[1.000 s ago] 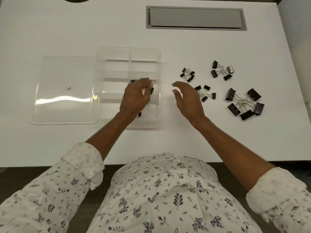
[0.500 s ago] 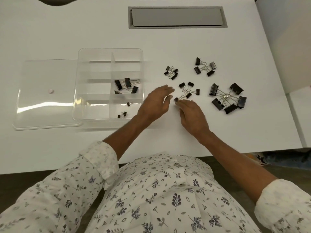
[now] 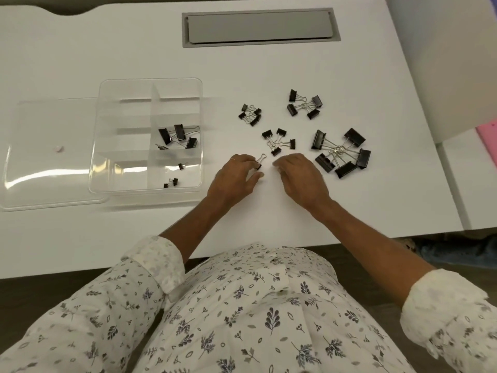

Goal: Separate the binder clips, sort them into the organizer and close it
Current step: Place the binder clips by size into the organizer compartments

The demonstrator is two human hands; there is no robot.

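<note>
A clear compartmented organizer [image 3: 98, 135] stands open on the white table, its lid [image 3: 51, 157] lying flat to its left. Inside are medium black clips [image 3: 178, 135] and two tiny ones [image 3: 182, 166] [image 3: 171, 183]. To its right lie linked clusters: a small one [image 3: 250, 114], a medium one [image 3: 305, 105], a large one [image 3: 341, 154] and a small-medium cluster [image 3: 279, 142]. My left hand [image 3: 235, 179] pinches one single small clip [image 3: 260, 162] just below that cluster. My right hand [image 3: 300, 177] rests beside it with fingers loosely curled, nothing visible in them.
A grey cable hatch [image 3: 260, 28] is set into the table at the back. A white cabinet [image 3: 443, 65] stands at the right, with a pink object [image 3: 487, 138] beside it. The table's front edge runs just before my body.
My left hand left the organizer and moved right to meet the right hand. The right hand pulled one small clip off the cluster, and the left hand now pinches it.
</note>
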